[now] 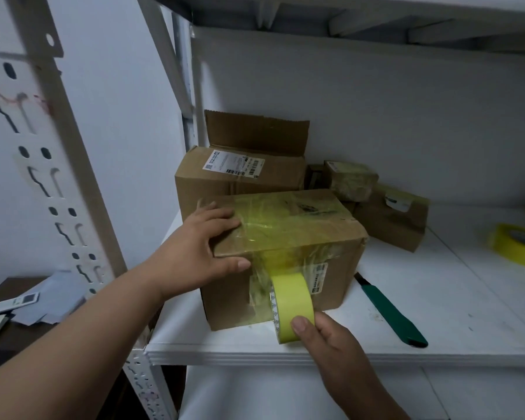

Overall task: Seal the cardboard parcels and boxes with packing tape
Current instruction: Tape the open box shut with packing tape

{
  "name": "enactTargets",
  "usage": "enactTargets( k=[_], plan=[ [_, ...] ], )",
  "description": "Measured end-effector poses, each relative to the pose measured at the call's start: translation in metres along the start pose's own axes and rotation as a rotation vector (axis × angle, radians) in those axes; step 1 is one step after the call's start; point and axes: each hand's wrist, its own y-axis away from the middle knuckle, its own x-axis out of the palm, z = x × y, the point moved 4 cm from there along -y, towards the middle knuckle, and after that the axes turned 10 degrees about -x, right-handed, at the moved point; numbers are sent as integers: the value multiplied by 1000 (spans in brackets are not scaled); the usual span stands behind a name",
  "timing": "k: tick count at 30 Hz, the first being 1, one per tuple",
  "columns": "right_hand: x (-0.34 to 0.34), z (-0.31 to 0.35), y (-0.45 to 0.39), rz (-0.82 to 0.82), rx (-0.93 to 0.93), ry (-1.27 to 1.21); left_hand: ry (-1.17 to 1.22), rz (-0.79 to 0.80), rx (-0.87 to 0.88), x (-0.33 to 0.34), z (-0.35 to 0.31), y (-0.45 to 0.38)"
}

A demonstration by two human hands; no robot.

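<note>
The left hand (205,250) is pressing flat-fingered on the brown cardboard box (288,256) at the white shelf's (437,298) front edge, while the right hand (325,334) is gripping the yellow-green packing tape roll (291,304) against its front face. The box looks stiff but light and likely to slide, so bracing its top corner suits.

Soft, dim, even light, bluish on the white wall (406,116). Faint shadows sit under the boxes (285,237). Glare glints off the tape (273,225) on top. Wide-angle bend curves the upright (58,177) at left; edges smear, and the far roll (519,247) is blurred.
</note>
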Motion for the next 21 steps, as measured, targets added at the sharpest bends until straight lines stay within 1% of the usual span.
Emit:
enactTargets(
  k=[2,4,6,8,9,10,11,12,13,14,15,16,17,18,19,20,21],
  plan=[
    [-4,0,1,-11,-20,9,24,-16,-6,-3,-1,2],
    [-7,9,1,5,-68,-34,105,-31,-48,-8,-8,0],
    [-13,29,2,7,-113,-184,239,-20,-153,-19,-16,-5],
    [-22,56,0,31,-173,-320,379,56,-264,-28,-19,-13],
    [-27,67,-2,33,-201,-339,426,66,-305,-29,-19,-17],
    [-30,74,-8,15,-214,-326,439,42,-352,-28,-17,-22],
    [-32,78,-16,-14,-216,-281,397,-10,-412,-26,-15,-27],
    [-31,81,-24,-43,-214,-225,273,-85,-462,-23,-12,-31],
    [-29,81,-33,-69,-210,-150,122,-157,-475,-17,-10,-34],
    [-27,80,-43,-82,-203,-68,1,-212,-438,-12,-12,-35],
    [-25,80,-52,-76,-187,7,-70,-238,-355,-6,-16,-32],
    [-23,78,-62,-65,-149,83,-114,-219,-250,0,-21,-28],
    [-23,75,-72,-58,-102,149,-151,-149,-142,8,-24,-25],
    [-22,71,-83,-48,-54,177,-186,-33,-64,17,-24,-21],
    [-21,69,-92,-36,-22,150,-210,86,-24,25,-23,-17],
    [-20,65,-101,-32,2,112,-228,183,-43,31,-20,-13],
    [-18,64,-108,-30,22,94,-238,229,-76,35,-16,-12]
  ],
)
